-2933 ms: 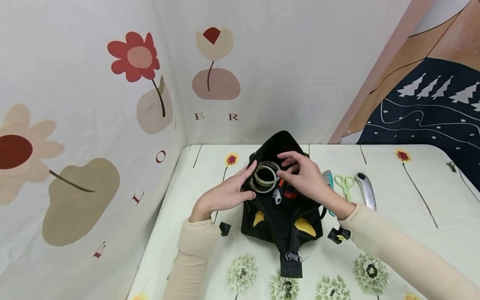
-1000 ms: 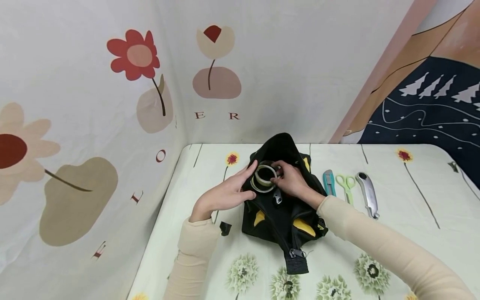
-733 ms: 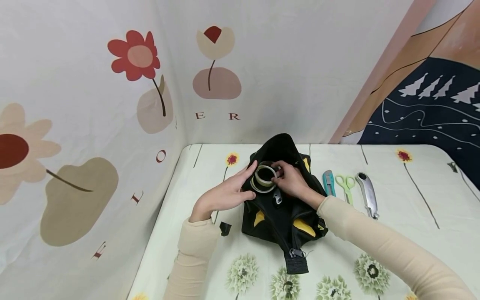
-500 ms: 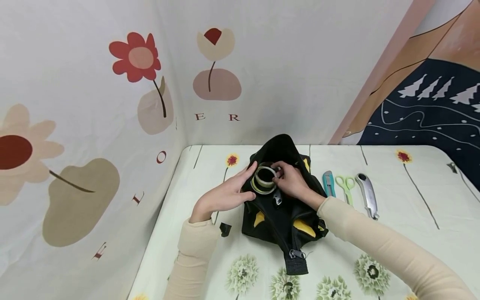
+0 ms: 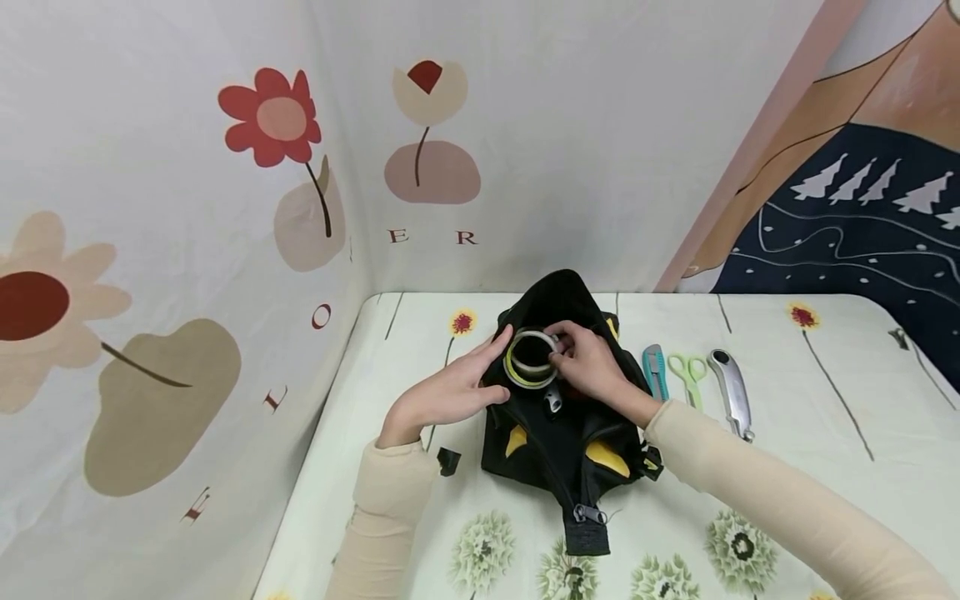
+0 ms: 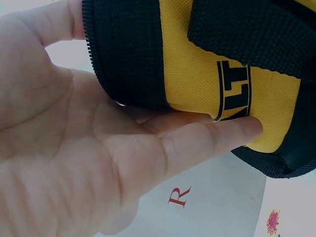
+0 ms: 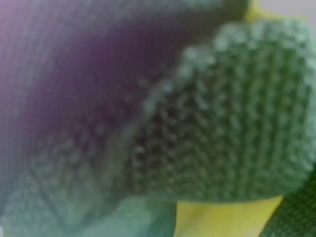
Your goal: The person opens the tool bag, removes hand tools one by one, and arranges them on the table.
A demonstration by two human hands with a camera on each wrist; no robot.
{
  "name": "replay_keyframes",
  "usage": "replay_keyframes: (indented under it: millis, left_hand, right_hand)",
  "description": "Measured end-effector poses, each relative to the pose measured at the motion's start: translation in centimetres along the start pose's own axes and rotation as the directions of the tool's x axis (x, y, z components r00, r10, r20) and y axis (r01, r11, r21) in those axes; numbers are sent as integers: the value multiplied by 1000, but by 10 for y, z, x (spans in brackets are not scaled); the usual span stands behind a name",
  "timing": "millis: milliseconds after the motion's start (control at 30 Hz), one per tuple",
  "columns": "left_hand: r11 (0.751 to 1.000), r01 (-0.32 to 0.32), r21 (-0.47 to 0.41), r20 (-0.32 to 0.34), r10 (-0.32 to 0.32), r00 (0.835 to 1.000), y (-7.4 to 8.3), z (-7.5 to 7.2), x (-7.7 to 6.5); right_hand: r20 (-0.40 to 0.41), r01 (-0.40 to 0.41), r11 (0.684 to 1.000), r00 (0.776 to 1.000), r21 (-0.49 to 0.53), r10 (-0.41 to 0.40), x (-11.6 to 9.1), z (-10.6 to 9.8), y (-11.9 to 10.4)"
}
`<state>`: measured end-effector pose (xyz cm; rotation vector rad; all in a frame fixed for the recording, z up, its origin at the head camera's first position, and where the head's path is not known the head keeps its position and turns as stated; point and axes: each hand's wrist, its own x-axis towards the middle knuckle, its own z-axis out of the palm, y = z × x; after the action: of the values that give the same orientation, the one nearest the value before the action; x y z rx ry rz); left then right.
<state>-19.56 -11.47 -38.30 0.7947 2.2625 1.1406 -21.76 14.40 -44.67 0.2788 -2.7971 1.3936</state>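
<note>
A black and yellow tool bag (image 5: pixel 525 454) stands on the table with its zipped mouth spread wide. My left hand (image 5: pixel 448 389) holds the bag's left rim, fingers along the yellow outer wall and thumb on the other side of the zipper edge. Inside the mouth, rolls of tape (image 5: pixel 532 387) sit one overlapping the other. My right hand (image 5: pixel 588 358) reaches in and pinches the right edge of the upper roll between thumb and fingers. Just below it shows the grey end of a black-handled tool (image 5: pixel 552 400). Bag fabric, blurred, fills the right wrist view.
To the right of the bag lie a teal box cutter (image 5: pixel 655 372), light green scissors (image 5: pixel 688 377) and a silver utility knife (image 5: pixel 731 392). The flap with the zipper pull (image 5: pixel 589 515) hangs toward the front. Printed cloth walls (image 5: pixel 547 167) stand behind and at left.
My right hand has gone down into the bag from above its mouth and taken hold of the tape roll, which has shifted slightly. My left hand stays at the rim.
</note>
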Motion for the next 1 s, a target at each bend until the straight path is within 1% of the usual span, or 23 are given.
replay_keyframes:
  millis: [433,567,733,1000]
  left_hand:
    - [1000,-14,-7,-5,14,1000,-1,1,2]
    - [1000,-14,-5,-6,14,1000,-1,1,2]
    - [1000,-8,-5,-10,8,1000,-2,2,1]
    - [1000,-1,8,-7,1,1000,-1,2,2]
  right_hand:
    - [-31,42,999,999,-12,-42,-22,-14,-14]
    - [-51,66,998,996,-10,-67,-29,-20,-19]
    - [-69,96,995,993,40,-94,-39,-30,-28]
    - [-85,77,991,994,109,-68,-51,-48,-39]
